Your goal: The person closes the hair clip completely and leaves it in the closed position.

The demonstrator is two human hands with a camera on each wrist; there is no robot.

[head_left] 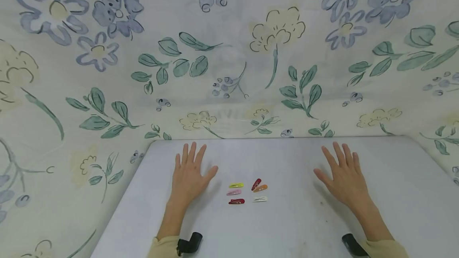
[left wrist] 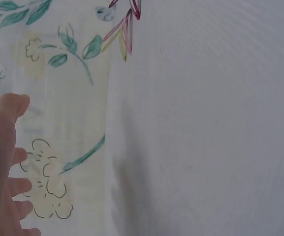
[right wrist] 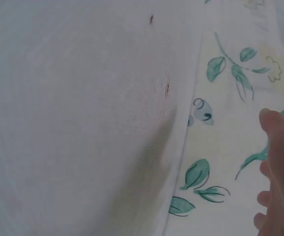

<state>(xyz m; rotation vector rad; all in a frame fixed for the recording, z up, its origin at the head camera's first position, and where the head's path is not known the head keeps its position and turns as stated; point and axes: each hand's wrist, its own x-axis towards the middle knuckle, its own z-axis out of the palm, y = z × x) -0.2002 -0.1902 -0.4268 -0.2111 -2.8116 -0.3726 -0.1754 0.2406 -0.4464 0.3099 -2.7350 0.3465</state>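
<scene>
Several snap hair clips lie in two loose columns on the white table. On the left are a yellow-green clip (head_left: 236,185), a pink clip (head_left: 234,192) and a dark red clip (head_left: 236,201). The right column has a red clip (head_left: 256,184) slanting against an orange clip (head_left: 260,188), with a white clip (head_left: 259,199) below. To their left, my left hand (head_left: 189,176) is held over the table, fingers spread and holding nothing. My right hand (head_left: 345,180) is likewise spread and bare, farther off to the right. Clips show edge-on in the left wrist view.
The white tabletop (head_left: 283,230) ends at a straight back edge. Behind and left of it hangs floral cloth (head_left: 229,122). Black wrist cameras (head_left: 191,243) sit by both cuffs. Small dark marks (head_left: 321,203) spot the table near my right forearm.
</scene>
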